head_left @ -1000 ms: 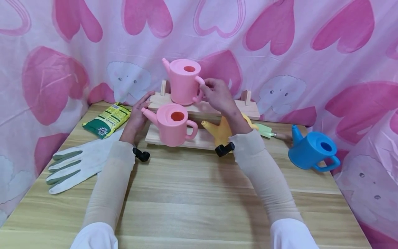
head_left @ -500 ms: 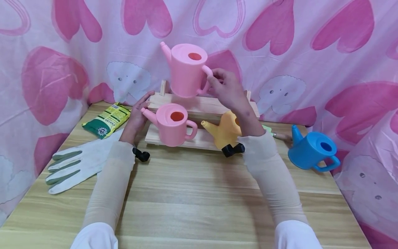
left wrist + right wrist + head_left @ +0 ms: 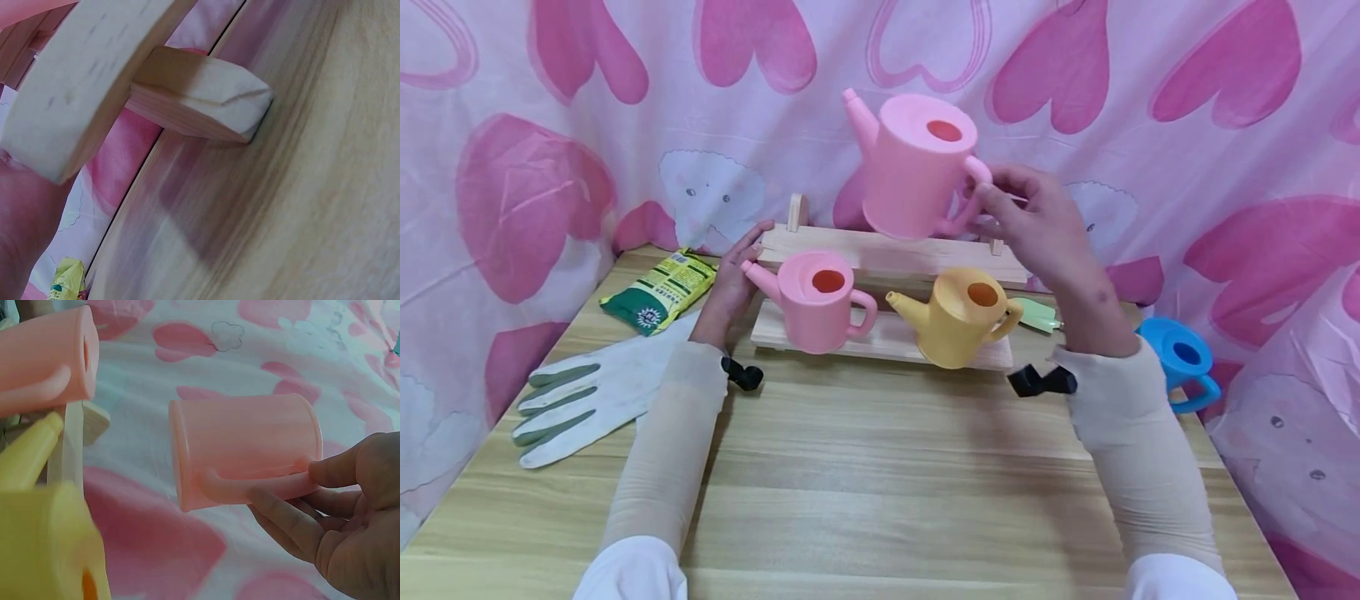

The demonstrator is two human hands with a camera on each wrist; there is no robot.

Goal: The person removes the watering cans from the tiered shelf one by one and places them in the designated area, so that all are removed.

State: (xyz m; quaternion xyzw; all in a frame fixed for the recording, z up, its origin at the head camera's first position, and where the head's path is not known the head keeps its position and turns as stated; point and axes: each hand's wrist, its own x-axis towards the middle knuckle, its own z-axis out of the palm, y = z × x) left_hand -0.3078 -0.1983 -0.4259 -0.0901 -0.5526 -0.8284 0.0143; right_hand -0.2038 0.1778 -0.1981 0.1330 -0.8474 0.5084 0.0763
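Note:
My right hand (image 3: 1037,217) pinches the handle of a pink watering can (image 3: 917,167), raised above the upper board of a two-tier wooden stand (image 3: 880,250). In the right wrist view the fingers (image 3: 287,519) curl around that handle. My left hand (image 3: 733,279) rests against the stand's left end, its fingers fairly straight at the upper board. In the left wrist view part of that hand touches the board's end (image 3: 56,131). A second pink watering can (image 3: 816,312) and a yellow watering can (image 3: 951,325) stand on the lower board.
A blue watering can (image 3: 1183,354) is partly hidden behind the right forearm. A green trowel (image 3: 1036,315) lies beside the stand. At the left are a green-yellow packet (image 3: 658,292) and a white glove (image 3: 602,383). A heart-patterned curtain (image 3: 910,50) hangs behind the table.
My right hand has lifted the pink watering can off the upper board and carried it up and to the right. The left hand has stayed at the stand's end.

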